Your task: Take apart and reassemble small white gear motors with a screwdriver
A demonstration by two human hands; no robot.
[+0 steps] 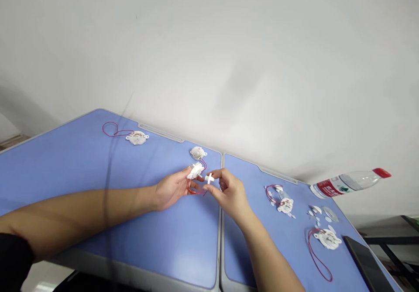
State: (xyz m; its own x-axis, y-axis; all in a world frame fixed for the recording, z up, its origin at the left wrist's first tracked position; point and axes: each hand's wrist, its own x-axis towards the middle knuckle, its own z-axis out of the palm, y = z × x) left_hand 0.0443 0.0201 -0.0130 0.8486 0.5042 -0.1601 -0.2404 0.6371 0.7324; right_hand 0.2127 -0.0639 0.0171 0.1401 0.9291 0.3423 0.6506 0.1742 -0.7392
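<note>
My left hand [173, 190] grips a round white plastic housing [195, 170], tilted on edge between thumb and fingers. Red and orange wires [191, 189] hang from it past my fingers. Close beside it, my right hand [229, 191] pinches a small white plastic part [209, 178] with a short stem and a crosspiece. The two pieces are apart, with a narrow gap between them. Just behind the held housing, another round white unit [198, 153] with red wires lies on the blue table [157, 235].
A wired disc unit [137, 138] lies at the back left. On the right are a housing with loose parts [286, 206], another wired housing [328, 239], small white pieces [316, 210], a red-capped bottle [350, 183] and a black phone [368, 261]. A seam [221, 222] divides the two tables.
</note>
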